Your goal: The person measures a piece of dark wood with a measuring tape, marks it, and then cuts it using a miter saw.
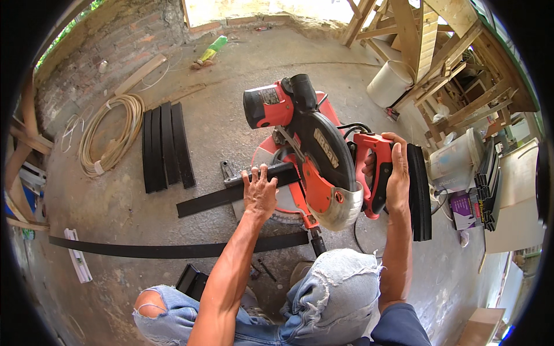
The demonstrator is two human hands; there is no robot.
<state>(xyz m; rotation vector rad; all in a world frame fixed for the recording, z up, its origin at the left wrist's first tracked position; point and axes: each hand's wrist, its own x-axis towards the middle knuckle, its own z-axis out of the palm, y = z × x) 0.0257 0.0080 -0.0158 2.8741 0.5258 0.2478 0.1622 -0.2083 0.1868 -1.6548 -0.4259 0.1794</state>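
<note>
concrete floor; black bar vanishes behind saw; right grip clasps handle, left grip spread across bar.

Mitre saw: red, orange, black; guard: silvery | bar at saw: black | strips left of saw: black | hose coil, farther left: tan | bottle beyond saw: green-yellow | box right of saw: purple, white, pattern seemingly printed, too small to tell

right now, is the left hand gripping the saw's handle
No, the left hand lies on the black bar, while the right hand grips the red-and-black handle.
</note>
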